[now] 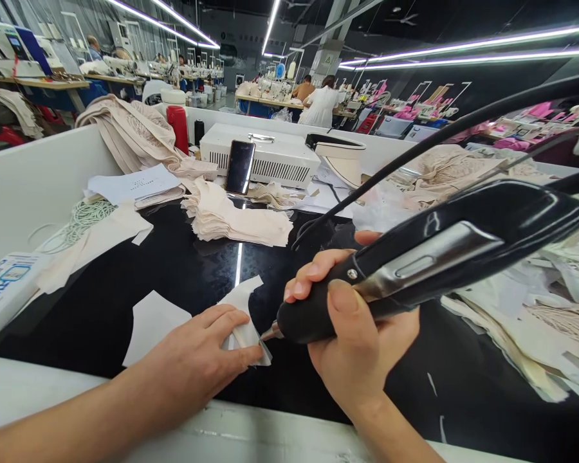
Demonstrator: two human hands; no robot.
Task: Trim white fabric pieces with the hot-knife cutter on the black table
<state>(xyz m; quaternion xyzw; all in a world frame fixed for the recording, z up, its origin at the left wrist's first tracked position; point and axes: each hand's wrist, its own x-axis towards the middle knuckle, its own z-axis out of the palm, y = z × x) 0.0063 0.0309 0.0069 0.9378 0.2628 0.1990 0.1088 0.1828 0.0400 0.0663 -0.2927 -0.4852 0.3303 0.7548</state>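
Observation:
My right hand (pixel 352 321) is wrapped round a black corded hand tool (pixel 313 308) with a long metal lever and a narrow metal tip. That tip meets the right edge of a small white fabric piece (pixel 244 299), which may be several layers. My left hand (pixel 202 347) pinches the fabric piece against the glossy black work surface (pixel 178 257), thumb near the tip. Beside it, partly under my left forearm, lies a flat white cut piece (pixel 154 321). The lower part of the fabric is hidden by my fingers.
Beyond my hands lies a stack of cream fabric pieces (pixel 236 215). A phone (pixel 240 167) leans on a white vented box (pixel 280 154). Fabric piles (pixel 535 321) fill the right side; pale green cord (pixel 82 225) lies left. A thick black cable (pixel 415 138) arches over the right.

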